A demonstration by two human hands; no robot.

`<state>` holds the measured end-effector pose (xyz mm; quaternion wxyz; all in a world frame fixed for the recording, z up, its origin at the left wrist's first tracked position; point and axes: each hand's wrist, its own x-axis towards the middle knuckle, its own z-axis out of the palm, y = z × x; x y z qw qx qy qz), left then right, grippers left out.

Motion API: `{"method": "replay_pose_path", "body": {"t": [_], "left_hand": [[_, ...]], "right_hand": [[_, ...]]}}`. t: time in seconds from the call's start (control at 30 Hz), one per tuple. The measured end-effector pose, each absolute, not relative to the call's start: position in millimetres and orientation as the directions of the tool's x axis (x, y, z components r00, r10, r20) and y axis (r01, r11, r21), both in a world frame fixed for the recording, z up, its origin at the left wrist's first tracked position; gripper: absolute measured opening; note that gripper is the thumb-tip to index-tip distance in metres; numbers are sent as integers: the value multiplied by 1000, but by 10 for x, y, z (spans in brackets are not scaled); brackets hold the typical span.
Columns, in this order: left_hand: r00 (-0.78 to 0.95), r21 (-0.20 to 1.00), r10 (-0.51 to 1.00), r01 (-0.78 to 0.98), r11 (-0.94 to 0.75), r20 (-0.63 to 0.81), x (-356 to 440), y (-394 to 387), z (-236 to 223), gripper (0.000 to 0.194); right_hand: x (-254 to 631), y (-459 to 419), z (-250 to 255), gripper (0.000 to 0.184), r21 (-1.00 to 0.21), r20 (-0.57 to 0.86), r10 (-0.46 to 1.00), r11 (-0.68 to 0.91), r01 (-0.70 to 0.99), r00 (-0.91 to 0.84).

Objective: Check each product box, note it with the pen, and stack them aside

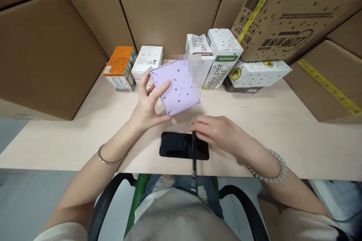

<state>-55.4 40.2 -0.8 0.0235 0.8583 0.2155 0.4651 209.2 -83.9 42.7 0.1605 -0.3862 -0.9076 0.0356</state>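
My left hand point(147, 101) grips a light purple square box point(178, 89) by its left side, thumb on the face, little finger below the lower corner. Small dark rings and dots are scattered over that face. How deep the box is stays hidden, and a blurred patch covers its upper right corner. My right hand point(216, 131) is closed, its fingertips pinching the top of a thin black strip point(194, 147). That strip runs down across a black phone point(173, 145) and past the table edge; its exact kind I cannot make out. The phone lies flat below both hands.
Along the back stand an orange box point(120, 66), a white box point(147, 60), two Super Meal cartons point(223, 58) and a white avocado-print box point(258, 73). A large taped carton point(283, 22) rests above it. Cardboard walls point(166, 19) enclose the wooden table point(96, 131).
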Motion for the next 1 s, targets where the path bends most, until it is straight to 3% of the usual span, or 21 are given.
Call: {"method": "replay_pose_path", "body": {"t": [0.13,0.3,0.4,0.5,0.6,0.67,0.83,1.0], "left_hand": [[472,148,341,399,-905,813,-552,433,-24,99],[476,162,369,421,-893,798,-552,409,-25,99],[488,166,400,454,-876,776,-577,390,-18,103],[479,153,419,500,-853,771,-587,361,-18,105],[437,121,408,550,-827,802,-569,327,-35,104],[411,114,409,578,-808,815,-556,312,-50,103],[370,142,455,629,-764,810,-564,309,-57,109],[349,169,475,635,-754,807,-578,331,-55,110]], "right_hand": [[2063,-749,352,26,-137,-43,843,526,839,-536],[1984,-651,257,29,-9,-164,866,478,878,-473],[1966,-676,278,27,-50,-147,870,469,882,-471],[1965,-738,309,23,-278,-125,825,504,818,-551],[1951,-824,305,63,-469,-115,775,509,722,-621],[1930,-878,283,76,-483,-117,781,495,722,-614],[1882,-913,215,43,-496,-73,765,529,689,-640],[1927,-840,215,53,-460,112,698,667,586,-707]]}}
